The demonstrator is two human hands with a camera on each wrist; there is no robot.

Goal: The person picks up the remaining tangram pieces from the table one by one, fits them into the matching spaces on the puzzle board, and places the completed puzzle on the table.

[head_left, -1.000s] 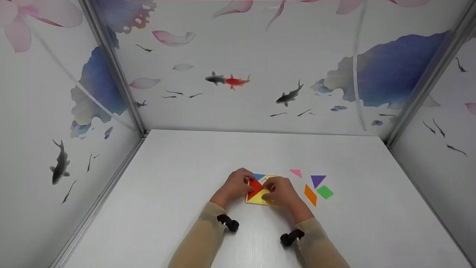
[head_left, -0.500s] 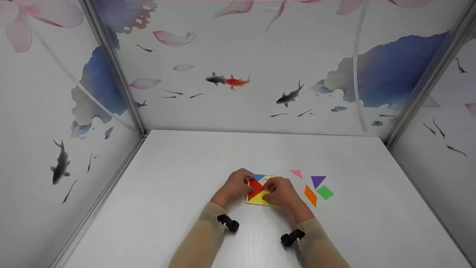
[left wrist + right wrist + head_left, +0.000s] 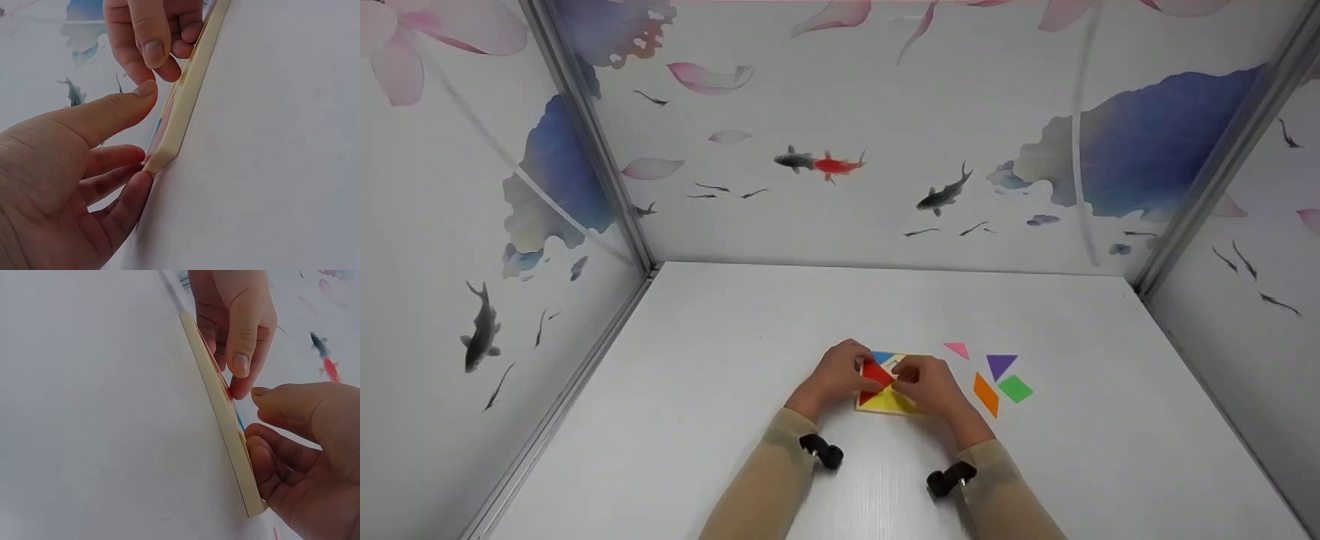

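Note:
A shallow square tangram tray (image 3: 887, 412) lies between both hands, with red (image 3: 877, 371), yellow (image 3: 886, 401) and blue (image 3: 880, 356) pieces in it. My left hand (image 3: 835, 369) holds the tray's left edge; its fingertips meet the tray corner (image 3: 163, 156) in the left wrist view, while its thumb reaches over the red piece. At the opposite end, my right hand (image 3: 928, 381) has its lower fingers curled against the tray (image 3: 222, 422). Right thumb and index tips are close together above the tray, near the left thumb. Part of the yellow piece is hidden under the right hand.
Loose pieces lie to the right of the tray: a pink triangle (image 3: 958, 349), a purple triangle (image 3: 1001, 365), an orange parallelogram (image 3: 986, 394) and a green square (image 3: 1015, 388). Printed white walls (image 3: 847, 225) enclose the white table (image 3: 720, 322) at the back and sides.
My left thumb has slid right across the red piece toward its tip. My right thumb has shifted up slightly, uncovering more yellow. The loose pieces have not moved.

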